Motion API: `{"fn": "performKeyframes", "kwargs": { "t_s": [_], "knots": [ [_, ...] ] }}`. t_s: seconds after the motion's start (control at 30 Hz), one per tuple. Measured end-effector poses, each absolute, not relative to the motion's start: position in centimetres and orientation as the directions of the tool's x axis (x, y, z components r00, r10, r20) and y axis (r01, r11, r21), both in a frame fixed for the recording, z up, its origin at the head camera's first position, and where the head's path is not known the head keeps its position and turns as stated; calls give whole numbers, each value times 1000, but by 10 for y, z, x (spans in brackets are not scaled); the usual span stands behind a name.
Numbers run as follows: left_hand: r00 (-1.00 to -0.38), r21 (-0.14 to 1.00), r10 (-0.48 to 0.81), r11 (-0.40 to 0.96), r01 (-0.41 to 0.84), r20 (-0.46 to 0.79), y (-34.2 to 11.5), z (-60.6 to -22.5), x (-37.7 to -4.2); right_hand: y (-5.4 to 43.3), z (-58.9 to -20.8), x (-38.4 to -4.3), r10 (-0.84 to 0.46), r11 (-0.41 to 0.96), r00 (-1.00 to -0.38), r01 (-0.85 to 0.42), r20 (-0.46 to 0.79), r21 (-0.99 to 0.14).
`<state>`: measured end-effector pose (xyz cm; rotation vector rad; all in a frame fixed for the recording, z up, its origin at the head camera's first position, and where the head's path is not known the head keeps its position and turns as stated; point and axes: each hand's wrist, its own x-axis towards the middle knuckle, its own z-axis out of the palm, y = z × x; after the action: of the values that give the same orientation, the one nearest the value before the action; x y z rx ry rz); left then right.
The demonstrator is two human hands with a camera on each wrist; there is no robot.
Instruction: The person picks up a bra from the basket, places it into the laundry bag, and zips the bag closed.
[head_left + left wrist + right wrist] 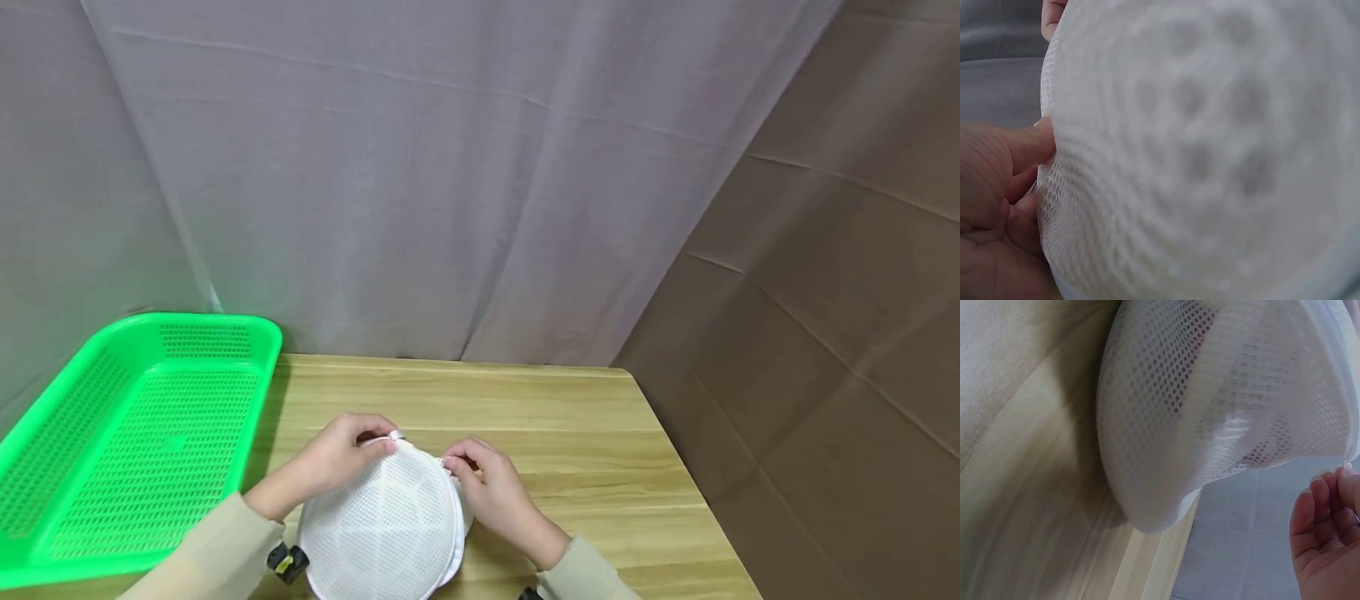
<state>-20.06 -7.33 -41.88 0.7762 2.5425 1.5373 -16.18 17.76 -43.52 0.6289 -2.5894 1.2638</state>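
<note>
A round white mesh laundry bag [382, 521] is held up over the wooden table, its flat face toward me in the head view. My left hand [345, 457] pinches its top rim beside a small white tab [397, 434], thumb on the near face. Farther right along the rim, my right hand [491, 492] pinches a small piece at the edge between thumb and fingertips. In the right wrist view, the mesh side of the bag [1147, 425] bulges out and that hand [1329, 537] grips at the end of the white seam. Mesh fills most of the left wrist view.
A green plastic basket [264, 367] with perforated walls stands at the left of the wooden table [600, 442]. A grey curtain [420, 208] hangs behind the table's back edge, and a brown cloth [840, 333] lines the right side.
</note>
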Motion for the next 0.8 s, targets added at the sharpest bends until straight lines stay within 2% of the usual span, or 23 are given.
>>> {"fn": "performKeyframes", "kwargs": {
  "t_s": [0.8],
  "knots": [
    [-911, 863, 352, 369, 344, 213, -80, -429, -203, 179, -441, -164, -285, 543, -899, -438, 333, -716]
  ]
}}
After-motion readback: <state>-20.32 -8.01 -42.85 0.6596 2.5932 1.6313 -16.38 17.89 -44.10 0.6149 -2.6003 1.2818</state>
